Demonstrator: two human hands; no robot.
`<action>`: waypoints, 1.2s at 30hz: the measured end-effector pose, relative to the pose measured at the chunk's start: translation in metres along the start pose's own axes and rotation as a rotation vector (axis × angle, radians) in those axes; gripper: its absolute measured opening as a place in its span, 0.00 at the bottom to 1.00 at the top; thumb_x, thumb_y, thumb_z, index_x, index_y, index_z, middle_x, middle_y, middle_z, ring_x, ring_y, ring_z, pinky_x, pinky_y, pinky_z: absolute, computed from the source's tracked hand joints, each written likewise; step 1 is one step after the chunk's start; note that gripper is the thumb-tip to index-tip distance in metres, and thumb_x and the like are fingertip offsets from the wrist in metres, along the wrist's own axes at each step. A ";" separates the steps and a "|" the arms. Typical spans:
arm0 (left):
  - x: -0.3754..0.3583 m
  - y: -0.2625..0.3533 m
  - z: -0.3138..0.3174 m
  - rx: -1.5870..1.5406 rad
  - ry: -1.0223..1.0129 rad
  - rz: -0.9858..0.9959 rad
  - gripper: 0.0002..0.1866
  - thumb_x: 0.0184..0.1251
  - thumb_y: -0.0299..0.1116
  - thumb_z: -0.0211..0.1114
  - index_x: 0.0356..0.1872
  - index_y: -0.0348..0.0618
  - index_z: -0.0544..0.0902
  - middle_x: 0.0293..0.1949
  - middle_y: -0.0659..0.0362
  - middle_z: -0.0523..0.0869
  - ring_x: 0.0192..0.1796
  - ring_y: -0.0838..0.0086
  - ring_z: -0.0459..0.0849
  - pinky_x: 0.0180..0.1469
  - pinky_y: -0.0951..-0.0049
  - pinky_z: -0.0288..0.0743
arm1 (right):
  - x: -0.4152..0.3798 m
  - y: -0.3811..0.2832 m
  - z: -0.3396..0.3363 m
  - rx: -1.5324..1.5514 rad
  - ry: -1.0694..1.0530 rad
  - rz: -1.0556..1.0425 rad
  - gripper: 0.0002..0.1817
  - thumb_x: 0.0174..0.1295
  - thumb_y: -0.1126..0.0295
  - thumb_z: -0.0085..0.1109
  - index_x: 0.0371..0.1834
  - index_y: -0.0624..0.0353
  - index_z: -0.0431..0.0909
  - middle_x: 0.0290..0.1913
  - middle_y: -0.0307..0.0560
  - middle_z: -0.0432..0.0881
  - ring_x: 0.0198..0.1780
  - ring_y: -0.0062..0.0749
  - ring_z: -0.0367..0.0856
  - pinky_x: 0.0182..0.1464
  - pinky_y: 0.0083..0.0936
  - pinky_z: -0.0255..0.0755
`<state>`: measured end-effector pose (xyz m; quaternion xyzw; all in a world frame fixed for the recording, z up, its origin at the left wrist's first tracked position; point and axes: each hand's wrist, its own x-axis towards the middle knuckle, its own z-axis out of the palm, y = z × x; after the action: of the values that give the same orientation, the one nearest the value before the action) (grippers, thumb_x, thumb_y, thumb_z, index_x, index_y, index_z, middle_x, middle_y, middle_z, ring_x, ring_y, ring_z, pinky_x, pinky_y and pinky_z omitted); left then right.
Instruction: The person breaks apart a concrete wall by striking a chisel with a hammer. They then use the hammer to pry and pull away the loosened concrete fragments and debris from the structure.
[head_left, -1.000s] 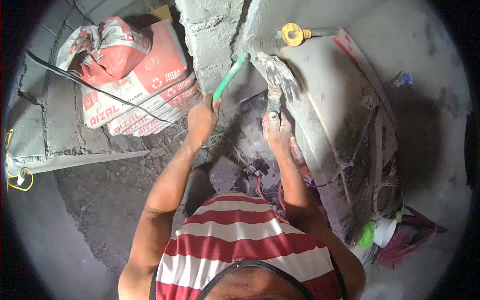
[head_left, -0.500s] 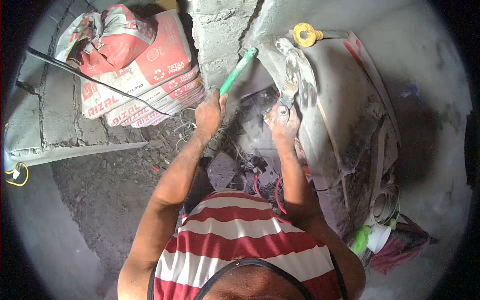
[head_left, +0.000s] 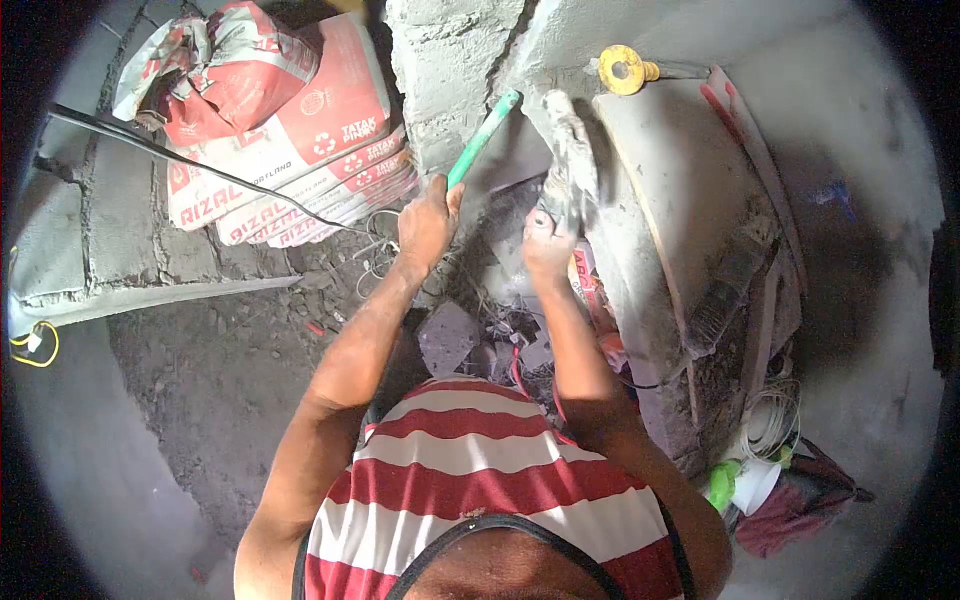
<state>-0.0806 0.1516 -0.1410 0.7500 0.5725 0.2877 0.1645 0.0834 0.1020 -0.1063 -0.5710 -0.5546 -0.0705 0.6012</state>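
While the left hand (head_left: 427,226) is closed round a green rod (head_left: 483,138) pointing to one o'clock, the right hand (head_left: 549,246) grips a caked tool (head_left: 573,160) aimed at twelve. Cement bags (head_left: 275,130), stacked: ten o'clock; yellow piece (head_left: 622,70): one o'clock.

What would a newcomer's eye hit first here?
Probably the red-and-white bags stacked at upper left, a crumpled bag on top. Next, the bright green rod in the left hand, near the middle, and the pale, smeared tool in the right hand. The striped shirt at bottom center also pops.
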 end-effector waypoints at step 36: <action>-0.022 0.012 -0.003 0.004 -0.111 -0.039 0.19 0.74 0.48 0.52 0.44 0.40 0.73 0.24 0.41 0.82 0.30 0.44 0.84 0.31 0.46 0.75 | 0.014 -0.005 -0.019 0.247 -0.298 0.595 0.14 0.70 0.58 0.55 0.38 0.59 0.74 0.23 0.35 0.72 0.21 0.18 0.69 0.21 0.18 0.63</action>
<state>-0.0776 0.1266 -0.1374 0.7538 0.5775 0.2414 0.2001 0.0958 0.0933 -0.0879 -0.6347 -0.4498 0.2594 0.5724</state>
